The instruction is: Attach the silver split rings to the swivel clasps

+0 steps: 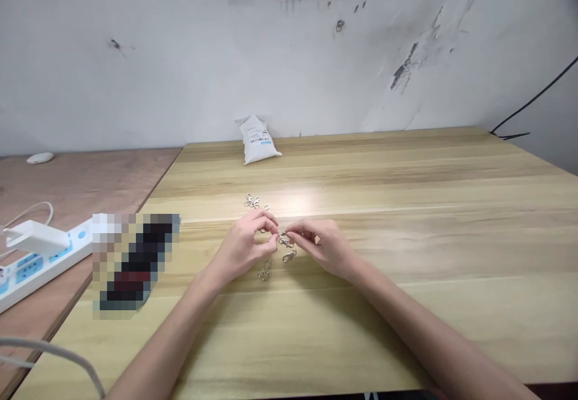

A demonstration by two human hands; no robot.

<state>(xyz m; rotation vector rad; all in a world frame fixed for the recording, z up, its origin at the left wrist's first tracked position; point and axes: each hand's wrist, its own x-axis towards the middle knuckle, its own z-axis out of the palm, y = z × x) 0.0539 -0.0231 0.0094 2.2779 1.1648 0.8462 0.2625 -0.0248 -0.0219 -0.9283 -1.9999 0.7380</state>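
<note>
My left hand (247, 241) and my right hand (321, 244) meet over the middle of a light wooden table (406, 255). Both pinch a small silver metal clasp (283, 240) between their fingertips. Another clasp (289, 256) lies just below the fingers, and a metal ring (264, 274) lies by my left wrist. A small heap of several more silver clasps and rings (253, 202) rests on the table just beyond my left hand.
A small white pouch (257, 139) stands at the table's far edge against the wall. To the left, a darker table carries a white and blue power strip (40, 258) with a plug, cables and a small white object (40, 158). A blurred patch lies at the left.
</note>
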